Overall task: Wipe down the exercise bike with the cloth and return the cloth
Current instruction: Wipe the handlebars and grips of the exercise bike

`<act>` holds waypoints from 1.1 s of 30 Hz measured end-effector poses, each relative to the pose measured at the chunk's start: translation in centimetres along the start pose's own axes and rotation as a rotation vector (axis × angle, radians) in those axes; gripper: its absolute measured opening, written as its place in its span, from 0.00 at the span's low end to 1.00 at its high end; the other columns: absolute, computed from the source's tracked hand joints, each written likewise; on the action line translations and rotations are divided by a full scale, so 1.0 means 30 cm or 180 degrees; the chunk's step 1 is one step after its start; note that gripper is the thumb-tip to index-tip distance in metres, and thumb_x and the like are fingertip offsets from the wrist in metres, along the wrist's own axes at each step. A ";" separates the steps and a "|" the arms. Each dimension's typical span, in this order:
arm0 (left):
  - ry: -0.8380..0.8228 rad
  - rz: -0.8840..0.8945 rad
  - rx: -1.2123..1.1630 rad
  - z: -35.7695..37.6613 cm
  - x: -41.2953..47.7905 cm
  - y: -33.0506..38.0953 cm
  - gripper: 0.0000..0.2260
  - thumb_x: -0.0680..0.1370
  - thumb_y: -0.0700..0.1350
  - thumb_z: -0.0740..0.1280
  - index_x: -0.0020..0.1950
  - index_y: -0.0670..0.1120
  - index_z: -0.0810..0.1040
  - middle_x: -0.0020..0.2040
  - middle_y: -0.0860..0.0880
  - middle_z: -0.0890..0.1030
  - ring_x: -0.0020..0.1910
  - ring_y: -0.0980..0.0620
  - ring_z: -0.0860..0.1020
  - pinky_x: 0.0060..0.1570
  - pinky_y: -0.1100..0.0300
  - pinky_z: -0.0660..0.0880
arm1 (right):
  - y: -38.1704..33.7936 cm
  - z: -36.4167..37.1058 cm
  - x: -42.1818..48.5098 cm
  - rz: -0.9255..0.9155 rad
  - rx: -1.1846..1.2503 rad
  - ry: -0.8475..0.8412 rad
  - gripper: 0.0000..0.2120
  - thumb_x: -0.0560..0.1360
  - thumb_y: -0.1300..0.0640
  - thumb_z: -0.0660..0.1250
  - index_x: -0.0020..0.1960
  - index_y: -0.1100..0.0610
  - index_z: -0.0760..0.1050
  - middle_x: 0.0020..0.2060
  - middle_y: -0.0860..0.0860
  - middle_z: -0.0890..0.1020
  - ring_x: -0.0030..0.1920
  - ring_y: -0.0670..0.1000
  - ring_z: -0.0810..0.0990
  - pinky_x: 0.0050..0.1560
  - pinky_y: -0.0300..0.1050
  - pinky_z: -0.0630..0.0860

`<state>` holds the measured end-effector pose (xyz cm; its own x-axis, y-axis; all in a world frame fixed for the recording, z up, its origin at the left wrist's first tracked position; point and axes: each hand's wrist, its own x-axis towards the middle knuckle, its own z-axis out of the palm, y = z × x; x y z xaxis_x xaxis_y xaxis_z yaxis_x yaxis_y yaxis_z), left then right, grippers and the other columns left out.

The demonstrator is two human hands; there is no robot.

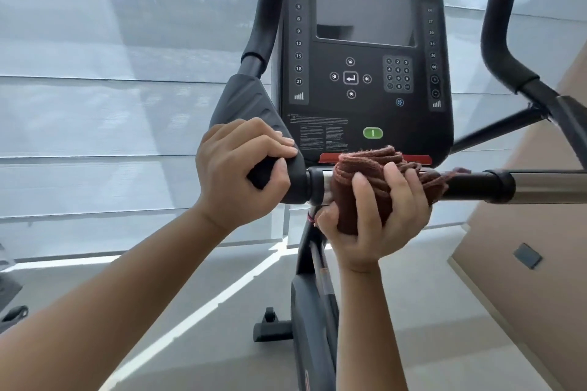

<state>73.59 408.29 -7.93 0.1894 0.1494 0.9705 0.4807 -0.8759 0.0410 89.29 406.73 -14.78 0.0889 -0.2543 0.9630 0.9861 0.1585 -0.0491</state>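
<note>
The black exercise bike's console point(365, 51) fills the upper middle of the head view, with a horizontal handlebar point(470, 186) running across below it. A brown cloth point(365, 174) is wrapped around the bar just under the console. My right hand point(374, 219) grips the cloth from below, fingers curled over it and the bar. My left hand point(241, 174) holds the black padded grip at the bar's left side, fingers curled round it.
Upright black handle posts rise at the left point(266, 9) and right point(502, 25) of the console. The bike's frame and front foot point(273, 327) stand on a grey floor. Pale window blinds point(111, 73) lie behind; a beige wall point(540, 232) is at the right.
</note>
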 end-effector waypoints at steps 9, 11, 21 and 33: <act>0.0117 0.0104 0.0029 0.005 -0.003 -0.004 0.08 0.67 0.39 0.62 0.32 0.40 0.81 0.35 0.48 0.82 0.32 0.47 0.79 0.30 0.52 0.71 | -0.034 -0.033 0.077 0.0451 0.0060 -0.0300 0.11 0.71 0.55 0.61 0.50 0.56 0.77 0.47 0.59 0.82 0.50 0.61 0.78 0.53 0.60 0.75; 0.0048 0.0091 0.0039 0.001 -0.002 -0.006 0.08 0.67 0.39 0.63 0.33 0.41 0.81 0.36 0.48 0.83 0.32 0.47 0.79 0.31 0.52 0.72 | -0.078 -0.043 0.090 0.0098 0.0205 -0.0705 0.11 0.70 0.53 0.62 0.51 0.54 0.76 0.45 0.59 0.83 0.49 0.60 0.80 0.50 0.60 0.76; -0.0095 -0.0150 -0.0021 -0.014 -0.008 0.007 0.08 0.69 0.38 0.63 0.35 0.42 0.81 0.37 0.49 0.83 0.36 0.49 0.80 0.35 0.53 0.72 | 0.260 -0.173 0.260 0.0180 -0.0164 -0.1910 0.15 0.71 0.55 0.60 0.51 0.60 0.80 0.43 0.59 0.81 0.42 0.61 0.78 0.45 0.54 0.74; -0.0930 -0.0573 0.0547 0.145 0.027 0.299 0.11 0.72 0.48 0.63 0.42 0.43 0.81 0.43 0.46 0.80 0.42 0.47 0.76 0.42 0.53 0.71 | 0.368 -0.202 0.316 -0.0098 -0.0073 -0.2301 0.14 0.69 0.55 0.61 0.49 0.58 0.81 0.41 0.55 0.82 0.41 0.58 0.79 0.42 0.52 0.76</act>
<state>81.79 402.54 -7.81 0.3129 0.4401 0.8417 0.6604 -0.7377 0.1402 101.88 400.31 -7.80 -0.0461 0.4375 0.8980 0.9901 0.1395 -0.0171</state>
